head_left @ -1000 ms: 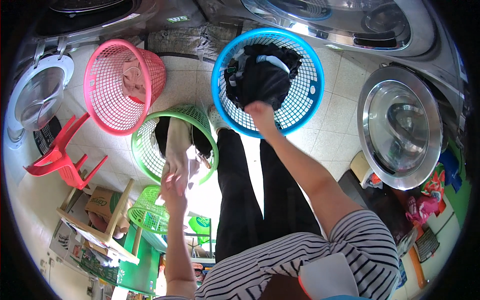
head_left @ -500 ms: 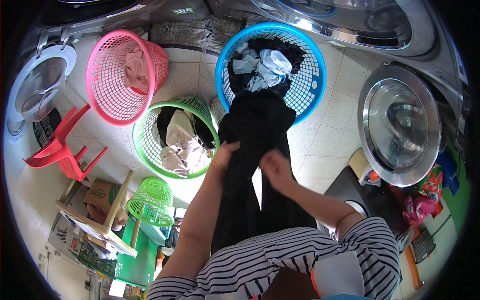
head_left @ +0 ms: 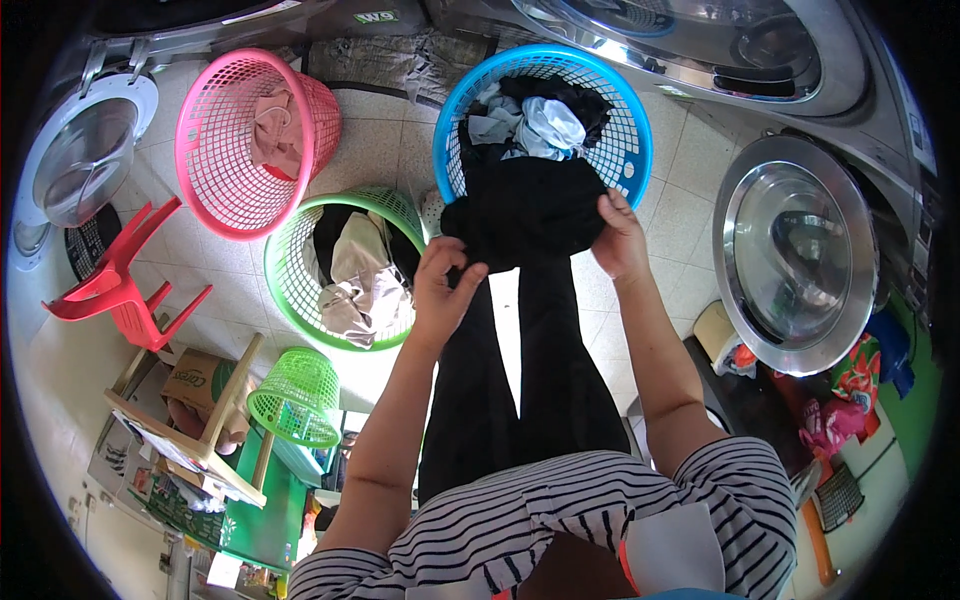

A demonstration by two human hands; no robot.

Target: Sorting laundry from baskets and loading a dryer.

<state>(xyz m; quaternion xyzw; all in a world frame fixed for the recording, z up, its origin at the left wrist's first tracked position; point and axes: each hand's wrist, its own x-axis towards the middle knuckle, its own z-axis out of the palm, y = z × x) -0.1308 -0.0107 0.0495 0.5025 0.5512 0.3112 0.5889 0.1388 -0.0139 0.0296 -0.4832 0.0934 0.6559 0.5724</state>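
A black garment (head_left: pixel 530 212) is spread between my two hands, its far edge overlapping the near rim of the blue basket (head_left: pixel 643 150). My left hand (head_left: pixel 443 285) pinches its left edge, thumb and fingers close together. At the opposite edge, the fingers of my right hand (head_left: pixel 622 238) are closed on the cloth. Behind it, inside the blue basket, lie pale blue and white cloth (head_left: pixel 550 125) and more dark clothes (head_left: pixel 572 92). The exact kind of the garment cannot be made out.
Left of my hands stands a green basket (head_left: pixel 292 318) holding beige and dark clothes; farther off is a pink basket (head_left: pixel 188 180) with pink cloth. A smaller green basket (head_left: pixel 295 398), red chair (head_left: pixel 130 290) and wooden rack (head_left: pixel 235 400) are at left. An open machine door (head_left: pixel 795 255) juts in at right.
My right hand has moved right and away from me to the garment's other edge. The black garment, bunched and hanging before, is now spread wider. My left hand has moved slightly nearer its edge.
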